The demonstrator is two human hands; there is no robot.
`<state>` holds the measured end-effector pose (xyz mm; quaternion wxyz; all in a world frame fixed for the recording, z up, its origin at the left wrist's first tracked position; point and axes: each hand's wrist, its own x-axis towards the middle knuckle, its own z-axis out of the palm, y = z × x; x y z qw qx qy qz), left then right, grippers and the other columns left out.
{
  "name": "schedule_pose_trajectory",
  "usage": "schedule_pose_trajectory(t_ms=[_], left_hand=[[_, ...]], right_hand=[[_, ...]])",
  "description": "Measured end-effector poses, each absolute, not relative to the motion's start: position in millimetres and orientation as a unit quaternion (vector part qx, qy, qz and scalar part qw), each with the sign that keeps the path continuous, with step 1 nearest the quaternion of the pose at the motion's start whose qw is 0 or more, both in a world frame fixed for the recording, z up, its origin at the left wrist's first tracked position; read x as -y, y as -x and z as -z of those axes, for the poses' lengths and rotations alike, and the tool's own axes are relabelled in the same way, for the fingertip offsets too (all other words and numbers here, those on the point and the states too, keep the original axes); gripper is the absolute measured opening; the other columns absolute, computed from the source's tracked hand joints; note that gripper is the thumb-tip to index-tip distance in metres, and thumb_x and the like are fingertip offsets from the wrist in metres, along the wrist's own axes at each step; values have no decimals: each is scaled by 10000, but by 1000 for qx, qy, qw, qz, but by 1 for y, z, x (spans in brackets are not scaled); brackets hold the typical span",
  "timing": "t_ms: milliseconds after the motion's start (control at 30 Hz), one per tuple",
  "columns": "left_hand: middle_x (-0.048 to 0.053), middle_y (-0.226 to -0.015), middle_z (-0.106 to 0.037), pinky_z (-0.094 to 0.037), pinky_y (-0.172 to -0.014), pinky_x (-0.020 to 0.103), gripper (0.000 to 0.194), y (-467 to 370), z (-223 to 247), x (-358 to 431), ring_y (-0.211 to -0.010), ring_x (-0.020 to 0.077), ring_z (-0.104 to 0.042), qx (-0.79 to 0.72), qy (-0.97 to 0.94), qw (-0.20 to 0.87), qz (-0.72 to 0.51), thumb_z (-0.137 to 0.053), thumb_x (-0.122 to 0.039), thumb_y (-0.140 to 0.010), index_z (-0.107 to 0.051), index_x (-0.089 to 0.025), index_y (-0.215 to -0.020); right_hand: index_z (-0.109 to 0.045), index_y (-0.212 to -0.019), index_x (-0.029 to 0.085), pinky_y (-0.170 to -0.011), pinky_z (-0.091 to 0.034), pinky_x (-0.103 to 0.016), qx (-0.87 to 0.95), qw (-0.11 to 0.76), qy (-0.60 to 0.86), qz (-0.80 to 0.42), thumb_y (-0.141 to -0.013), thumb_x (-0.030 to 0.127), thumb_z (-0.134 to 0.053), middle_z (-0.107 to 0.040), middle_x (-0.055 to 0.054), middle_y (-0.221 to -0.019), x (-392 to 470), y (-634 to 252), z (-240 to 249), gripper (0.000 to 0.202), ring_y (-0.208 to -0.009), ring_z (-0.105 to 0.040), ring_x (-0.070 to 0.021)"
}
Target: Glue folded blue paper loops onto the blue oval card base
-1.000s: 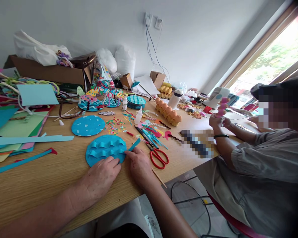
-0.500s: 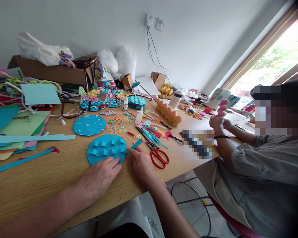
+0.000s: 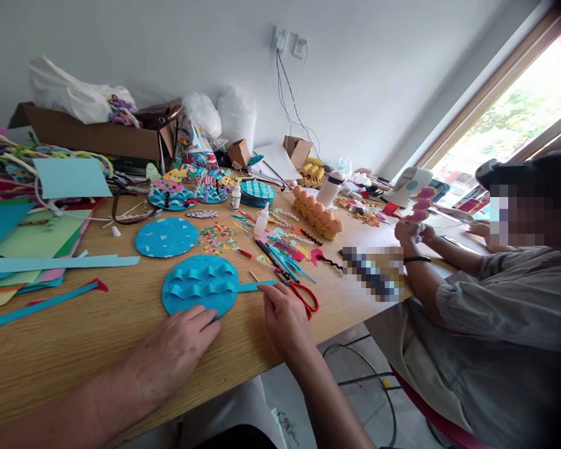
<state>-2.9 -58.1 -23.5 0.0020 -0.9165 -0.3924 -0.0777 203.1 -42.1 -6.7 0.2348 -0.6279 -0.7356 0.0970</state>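
Rests left hand (image 3: 187,340) on one blue disc (image 3: 200,284), wavy in two rows; cannot tell that grip's closure. Clamps right hand's (image 3: 287,317) grip on one blue strip (image 3: 251,287).

Sole view, from my head: looks forward and down over the table (image 3: 121,299), near enough that my left hand (image 3: 189,340) and right hand (image 3: 287,318) sit low centre, wall (image 3: 191,43) facing beyond, window (image 3: 533,112) slanting up at upper right.
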Motion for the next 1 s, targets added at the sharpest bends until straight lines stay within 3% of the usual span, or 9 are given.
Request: schedule_pose_trajectory(t_ms=[300,533,700,833,900,1000], left_hand=[[60,-1047,-659,-484,-787,380,420,9,31,66,-944,242,-578,404,908,32,104,-354,-7,-742,-639,-211,-974],[75,-1078,-649,-483,-813,395,432,10,35,66,-970,253,-577,406,908,24,104,-348,1,-742,-635,-205,-991],[91,-1067,-656,-491,-807,404,399,12,23,62,-982,272,-591,384,918,-22,97,-361,-31,-765,-638,-189,-1005],[68,-1056,-664,-481,-814,365,391,12,20,62,-949,250,-601,392,911,-53,113,-367,-46,-771,-643,-193,-1005],[49,-1047,-666,-467,-834,342,410,14,22,63,-959,232,-590,395,906,-51,142,-354,-46,-769,-641,-206,-1012],[40,-1020,-671,-458,-858,318,427,21,23,66,-977,210,-578,385,909,-38,157,-364,-34,-761,-628,-221,-1041]], right_hand=[[-582,-1176,271,-610,-418,-259,782,74,615,-65,-867,158,-369,-695,-58,-948,36,-175,5,391,-815,-651,-202],[-583,-1152,269,-573,-407,-255,786,27,616,-44,-861,169,-361,-687,-58,-902,33,-171,6,379,-766,-656,-201],[-587,-1155,269,-587,-408,-263,789,34,611,-63,-854,160,-371,-691,-57,-902,34,-170,2,386,-782,-656,-210],[-563,-1182,242,-679,-415,-251,749,130,647,-65,-893,196,-379,-677,-55,-1014,41,-191,-12,346,-863,-635,-183],[-624,-1050,218,-706,-408,-246,717,155,679,-44,-900,221,-399,-665,-55,-1005,45,-209,-17,270,-869,-621,-175],[-654,-867,199,-695,-397,-252,697,112,708,-27,-903,251,-415,-642,-62,-958,47,-239,-15,247,-867,-602,-183]])
